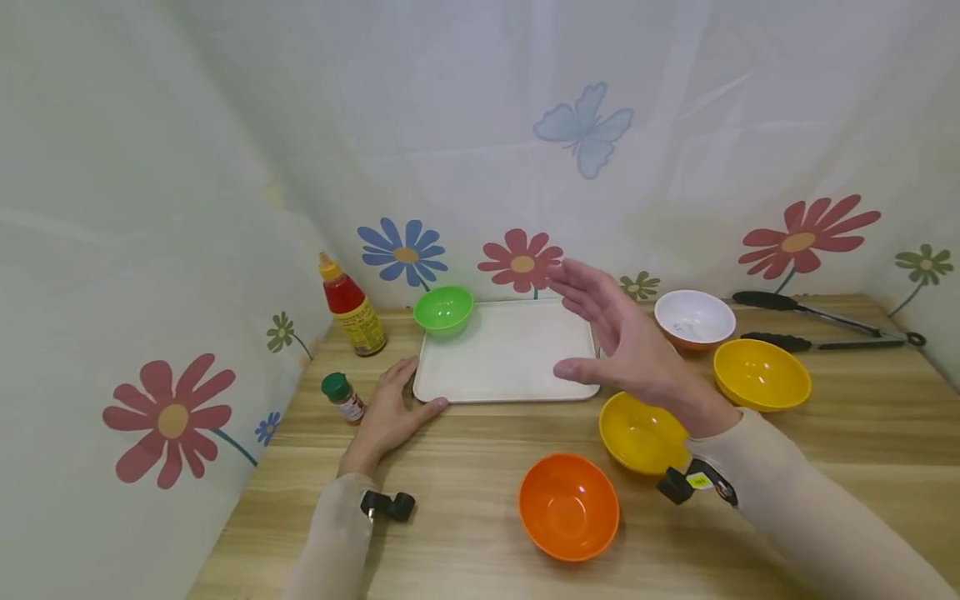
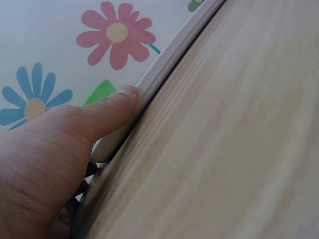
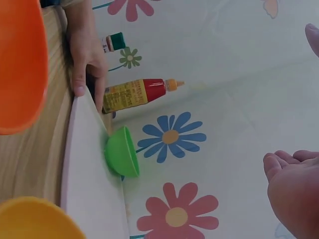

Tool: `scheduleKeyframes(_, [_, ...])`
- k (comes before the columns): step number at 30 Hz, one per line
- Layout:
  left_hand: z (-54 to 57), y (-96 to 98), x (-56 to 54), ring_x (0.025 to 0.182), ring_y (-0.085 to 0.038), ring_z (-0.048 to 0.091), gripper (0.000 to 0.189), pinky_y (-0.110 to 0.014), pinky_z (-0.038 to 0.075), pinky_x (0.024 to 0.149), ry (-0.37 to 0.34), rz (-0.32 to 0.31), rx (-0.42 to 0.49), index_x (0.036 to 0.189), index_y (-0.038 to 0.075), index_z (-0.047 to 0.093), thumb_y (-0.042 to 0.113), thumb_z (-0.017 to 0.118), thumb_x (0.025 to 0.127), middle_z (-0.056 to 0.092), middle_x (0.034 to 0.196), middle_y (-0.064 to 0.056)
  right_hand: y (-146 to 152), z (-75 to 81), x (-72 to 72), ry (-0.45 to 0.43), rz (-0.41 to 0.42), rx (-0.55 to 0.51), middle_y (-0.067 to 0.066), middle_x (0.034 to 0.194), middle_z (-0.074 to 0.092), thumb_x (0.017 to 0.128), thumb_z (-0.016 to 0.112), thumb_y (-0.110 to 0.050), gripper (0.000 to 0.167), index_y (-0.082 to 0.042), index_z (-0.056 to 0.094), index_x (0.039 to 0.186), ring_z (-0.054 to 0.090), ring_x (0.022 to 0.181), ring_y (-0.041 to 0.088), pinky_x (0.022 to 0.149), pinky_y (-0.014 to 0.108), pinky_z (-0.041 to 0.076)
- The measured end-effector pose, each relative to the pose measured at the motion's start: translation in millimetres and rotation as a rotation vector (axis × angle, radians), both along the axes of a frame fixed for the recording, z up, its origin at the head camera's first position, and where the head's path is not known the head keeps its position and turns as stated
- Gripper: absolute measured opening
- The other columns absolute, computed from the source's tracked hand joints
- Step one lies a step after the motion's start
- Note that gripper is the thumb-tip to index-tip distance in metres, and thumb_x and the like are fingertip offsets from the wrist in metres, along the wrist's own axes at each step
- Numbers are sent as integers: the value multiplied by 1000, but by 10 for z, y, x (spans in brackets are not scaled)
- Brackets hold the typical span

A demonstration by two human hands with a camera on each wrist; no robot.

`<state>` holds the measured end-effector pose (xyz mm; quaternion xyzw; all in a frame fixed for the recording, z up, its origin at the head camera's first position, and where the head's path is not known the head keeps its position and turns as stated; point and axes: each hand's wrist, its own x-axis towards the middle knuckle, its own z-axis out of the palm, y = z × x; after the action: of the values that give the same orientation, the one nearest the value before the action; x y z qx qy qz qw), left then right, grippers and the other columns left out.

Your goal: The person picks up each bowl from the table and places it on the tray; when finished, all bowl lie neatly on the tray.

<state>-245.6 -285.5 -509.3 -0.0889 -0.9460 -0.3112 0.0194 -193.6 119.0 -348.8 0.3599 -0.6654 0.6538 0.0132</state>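
Note:
A white rectangular tray (image 1: 510, 354) lies on the wooden table against the back wall. My left hand (image 1: 390, 417) holds its near left corner, the thumb along the front rim and the fingers by the left side. In the left wrist view the thumb (image 2: 112, 112) presses on the tray's rim (image 2: 164, 62). A green bowl (image 1: 444, 312) sits at the tray's back left corner. My right hand (image 1: 626, 346) is raised past the tray's right end, holding nothing, thumb apart from extended fingers. Below its wrist is a yellow bowl (image 1: 641, 437), partly hidden by the forearm.
An orange bowl (image 1: 568, 508) stands near the front. On the right are a white-lined bowl (image 1: 693, 318), another yellow bowl (image 1: 761, 375) and black-tipped tongs (image 1: 840, 321). A red sauce bottle (image 1: 352, 308) and a green-capped spice jar (image 1: 345, 398) stand left of the tray.

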Motion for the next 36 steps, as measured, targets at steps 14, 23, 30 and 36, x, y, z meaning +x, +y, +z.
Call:
scheduleKeyframes(14, [-9,-2,5,166,-43,31,106,-63,29,135,-8,2,-1,174,8,37,62,83,96,35,178,-19,106,-639,549,-92,66,115,4,180,35,89,94,-16,111,-10,25,175,34,166,25,133,24,32])
scheduleKeyframes(23, [12,18,10,165,-43,32,105,-63,29,135,-4,0,6,173,8,37,61,84,95,36,178,-19,181,-925,808,-204,85,220,-2,179,36,85,96,-14,114,-19,27,175,36,165,29,131,21,32])
scheduleKeyframes(30, [20,17,41,165,-44,31,105,-65,29,135,-11,1,9,174,8,37,61,84,96,36,178,-19,191,-1095,918,-234,78,310,-7,176,41,84,99,-23,112,-27,31,173,43,160,34,127,23,40])
scheduleKeyframes(36, [38,31,36,166,-44,31,105,-65,28,135,-5,-3,9,173,8,37,61,83,96,36,178,-20,210,-1143,930,-219,86,363,-7,175,41,85,99,-29,111,-32,31,173,48,156,24,122,24,45])
